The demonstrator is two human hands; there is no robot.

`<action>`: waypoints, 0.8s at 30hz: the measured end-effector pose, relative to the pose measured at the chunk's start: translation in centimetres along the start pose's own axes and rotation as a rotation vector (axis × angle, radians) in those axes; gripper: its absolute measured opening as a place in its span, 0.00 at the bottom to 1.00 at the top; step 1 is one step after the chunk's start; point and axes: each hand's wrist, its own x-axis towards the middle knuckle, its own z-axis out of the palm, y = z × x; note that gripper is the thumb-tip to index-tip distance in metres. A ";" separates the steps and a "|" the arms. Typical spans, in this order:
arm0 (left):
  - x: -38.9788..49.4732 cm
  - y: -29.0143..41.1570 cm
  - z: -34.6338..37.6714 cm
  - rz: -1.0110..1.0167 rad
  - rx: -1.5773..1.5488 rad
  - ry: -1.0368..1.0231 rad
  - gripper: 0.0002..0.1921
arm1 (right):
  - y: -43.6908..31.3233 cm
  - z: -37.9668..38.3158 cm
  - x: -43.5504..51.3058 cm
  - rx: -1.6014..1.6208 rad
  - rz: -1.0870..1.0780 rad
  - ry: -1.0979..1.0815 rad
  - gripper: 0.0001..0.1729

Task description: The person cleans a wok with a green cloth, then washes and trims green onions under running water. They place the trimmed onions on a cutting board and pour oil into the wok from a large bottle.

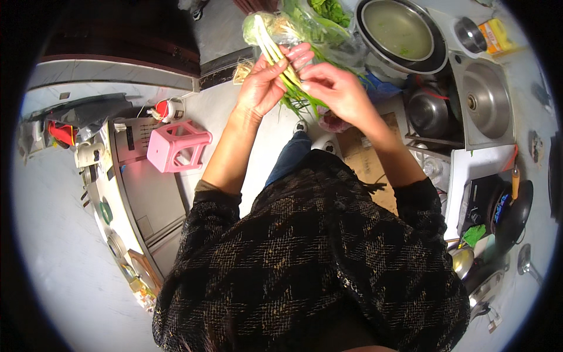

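Several green onions (273,52) lie across my left hand (263,84), which grips them with the thumb over their pale stalks. Their white ends point up and away from me, and the green leaves hang down to the right. My right hand (333,88) is at the lower part of the stalks, its thumb and fingertips at the stems; whether it pinches one is hard to tell. Behind the hands are a pale green cabbage (250,31), clear plastic bags and leafy greens (330,12). A metal basin (398,28) of cloudy water stands at the upper right.
A steel sink (486,99) is on the right, with a pot (427,112) beside it. Nearer to me on that side are a gas stove (477,204) and a dark wok (514,220). A pink plastic stool (176,147) stands on the floor at left, by a cabinet (154,198). Cardboard (367,160) lies near my feet.
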 end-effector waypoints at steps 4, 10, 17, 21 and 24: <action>0.5 -1.1 0.9 -0.057 0.168 -0.016 0.14 | 0.1 0.4 0.6 -0.305 0.002 0.084 0.07; -0.1 -1.6 0.3 -0.301 0.350 0.168 0.18 | 1.7 -0.6 0.9 0.274 0.241 0.042 0.07; -1.0 -2.0 -0.9 -0.399 0.377 0.028 0.14 | 3.3 -1.9 0.2 -0.691 -0.273 0.358 0.12; -1.5 -1.3 -1.5 -0.452 0.375 0.002 0.17 | 3.3 -7.0 0.0 -1.058 -0.317 0.462 0.10; -1.6 -0.7 -1.5 -0.439 0.318 0.015 0.19 | 2.9 -11.0 -0.3 -1.019 -0.128 0.720 0.11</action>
